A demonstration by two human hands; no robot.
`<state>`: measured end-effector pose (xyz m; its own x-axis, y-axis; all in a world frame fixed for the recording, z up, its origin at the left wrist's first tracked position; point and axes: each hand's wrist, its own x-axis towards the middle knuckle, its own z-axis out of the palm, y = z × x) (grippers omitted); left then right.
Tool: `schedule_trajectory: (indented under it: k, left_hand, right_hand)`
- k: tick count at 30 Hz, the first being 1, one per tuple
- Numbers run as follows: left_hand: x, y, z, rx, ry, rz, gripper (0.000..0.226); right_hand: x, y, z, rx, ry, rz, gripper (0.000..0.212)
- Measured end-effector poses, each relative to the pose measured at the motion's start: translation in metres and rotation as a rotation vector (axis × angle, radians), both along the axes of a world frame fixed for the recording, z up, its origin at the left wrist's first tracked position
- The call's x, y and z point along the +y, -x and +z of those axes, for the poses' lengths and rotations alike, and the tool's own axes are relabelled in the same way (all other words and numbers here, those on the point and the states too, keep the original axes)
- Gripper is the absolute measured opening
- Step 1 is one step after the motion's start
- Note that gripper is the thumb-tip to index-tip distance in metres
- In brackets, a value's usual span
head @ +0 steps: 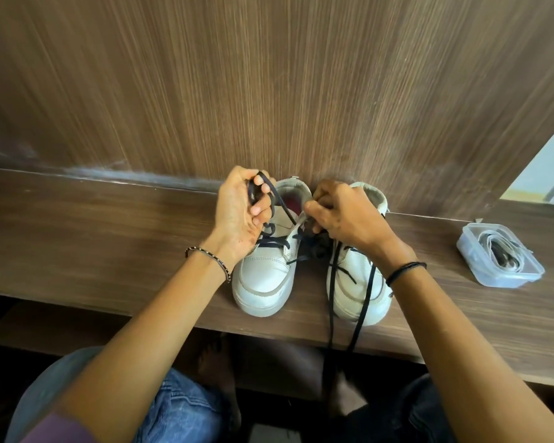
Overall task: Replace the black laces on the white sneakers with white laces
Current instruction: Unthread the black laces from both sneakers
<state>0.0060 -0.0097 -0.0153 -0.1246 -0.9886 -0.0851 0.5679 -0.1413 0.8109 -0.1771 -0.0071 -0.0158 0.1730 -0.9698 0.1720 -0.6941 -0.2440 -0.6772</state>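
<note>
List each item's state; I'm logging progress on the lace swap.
left sneaker: upright, partly unlaced.
right sneaker: upright, lace untied.
left lace: top pulled loose, gripped by left hand.
right lace: ends hanging over table edge.
right hand: pinches left sneaker's upper.
container: open.
white laces: coiled inside container.

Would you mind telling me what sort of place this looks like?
Likely an indoor desk or built-in counter: a wood-laminate ledge against a matching wall panel, with the seated person's knees below it.
</note>
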Motion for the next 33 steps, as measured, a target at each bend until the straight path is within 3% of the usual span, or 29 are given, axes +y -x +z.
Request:
schedule_trajectory:
  k: [4,5,8,10,13,16,18,23,25,26,27,30,31,33]
  left_hand:
    - [-0.001,-0.002,0.002,-0.189,0.075,-0.073,0.039]
    - [0.001,-0.004,0.004,-0.321,0.120,-0.088,0.037]
    - [0.005,-0.009,0.004,-1.062,0.474,-0.050,0.028]
    - [0.009,-0.008,0.003,-1.350,0.665,-0.133,0.014]
    - [0.009,-0.008,0.001,-1.458,0.721,-0.196,0.034]
    - [0.005,-0.010,0.001,-1.607,0.802,-0.194,0.015]
    - [0.004,-0.009,0.001,-1.703,0.798,-0.170,0.020]
    - [0.004,0.001,-0.008,-1.875,0.984,0.087,0.030]
    - [0.003,0.001,-0.011,-1.762,0.908,0.213,0.030]
    - [0.002,0.001,-0.010,-1.614,0.785,0.242,0.031]
    - [0.000,0.001,-0.008,-1.390,0.622,0.250,0.032]
    - [-0.004,-0.001,0.004,-0.449,0.120,0.216,0.024]
    - [-0.004,-0.002,0.007,-0.244,0.029,0.202,0.020]
    - [-0.005,-0.003,0.008,-0.053,-0.018,0.174,0.019]
  right_hand:
    - [0.002,0.001,0.001,-0.042,0.011,-0.026,0.021]
    - [0.002,0.001,0.001,-0.046,0.021,-0.029,0.021]
    - [0.001,0.004,0.002,-0.034,0.043,-0.030,0.019]
    - [0.001,0.007,0.003,-0.013,0.049,-0.034,0.019]
    - [0.002,0.007,0.004,0.003,0.048,-0.043,0.018]
    - [0.002,0.006,0.005,0.044,0.068,-0.045,0.018]
    - [0.002,0.006,0.005,0.038,0.061,-0.037,0.017]
    - [0.003,0.007,0.006,0.041,0.067,-0.029,0.017]
    - [0.002,0.009,0.005,0.048,0.072,-0.022,0.017]
    - [0.002,0.009,0.005,0.055,0.075,-0.020,0.017]
    - [0.003,0.010,0.005,0.057,0.077,-0.019,0.017]
    - [0.003,0.010,0.006,0.032,0.066,-0.007,0.016]
    - [0.003,0.010,0.006,0.025,0.063,-0.001,0.015]
    - [0.003,0.010,0.006,0.017,0.057,0.005,0.015]
